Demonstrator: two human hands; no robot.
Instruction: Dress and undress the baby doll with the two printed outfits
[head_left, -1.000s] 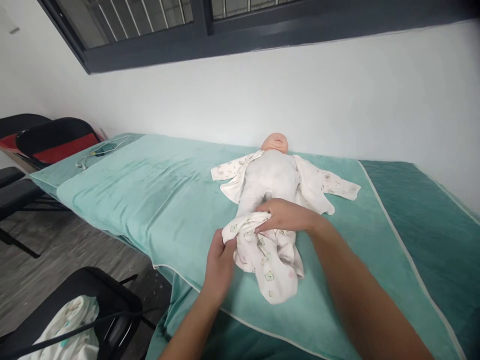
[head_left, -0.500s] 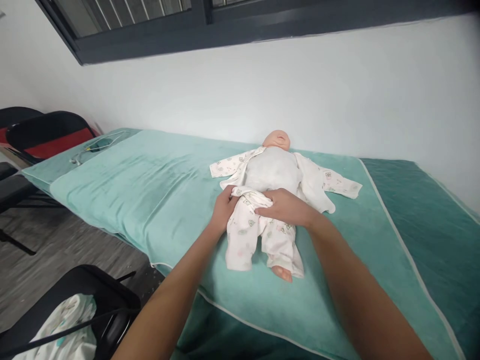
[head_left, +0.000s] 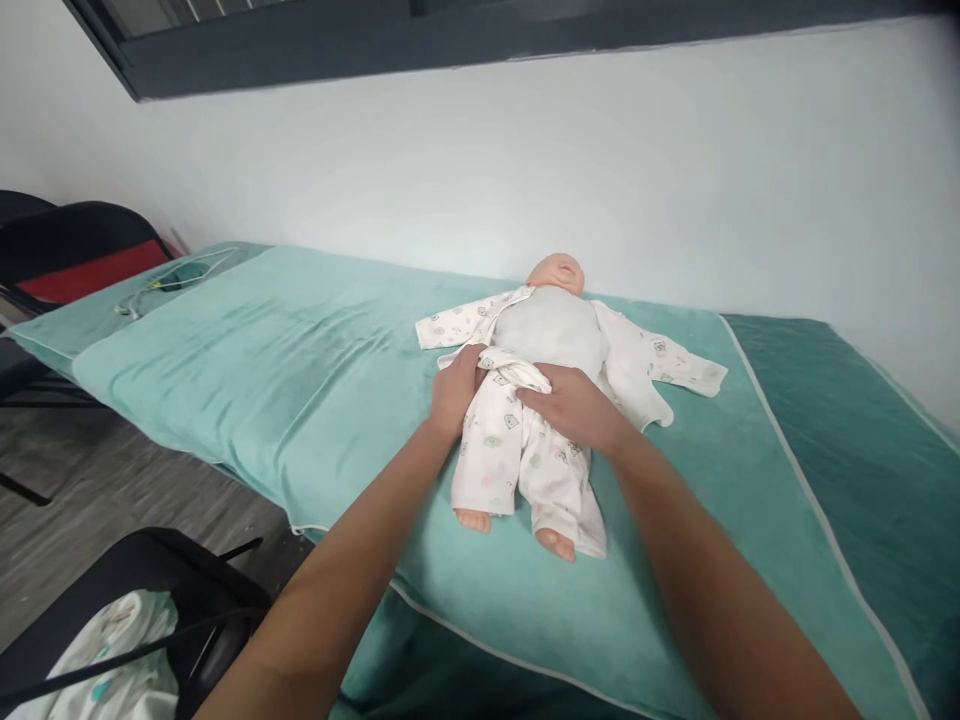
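Observation:
A baby doll (head_left: pixel 556 272) lies on its back on a green-covered bed, head toward the wall. Its patterned white jacket (head_left: pixel 631 365) is spread open, both sleeves stretched out, over a pale grey torso (head_left: pixel 551 328). White patterned baby pants (head_left: pixel 491 440) cover the doll's legs, with both feet showing below the cuffs. My left hand (head_left: pixel 459 388) is closed on the waistband at its left side. My right hand (head_left: pixel 574 402) pinches the bunched waistband at its right side. Some fingertips are hidden in the cloth.
The green bed cover (head_left: pixel 300 350) runs along the white wall, with a darker green section (head_left: pixel 832 400) at right. A black chair (head_left: pixel 187 570) holding a patterned cloth (head_left: pixel 124 650) stands at lower left. Farther chairs (head_left: pixel 90 250) and a cord (head_left: pixel 176 280) are at the far left.
The pants have been pulled up toward the torso, so the doll's left-side foot now shows below the cuff. Both hands have moved slightly toward the wall. The view has shifted a little.

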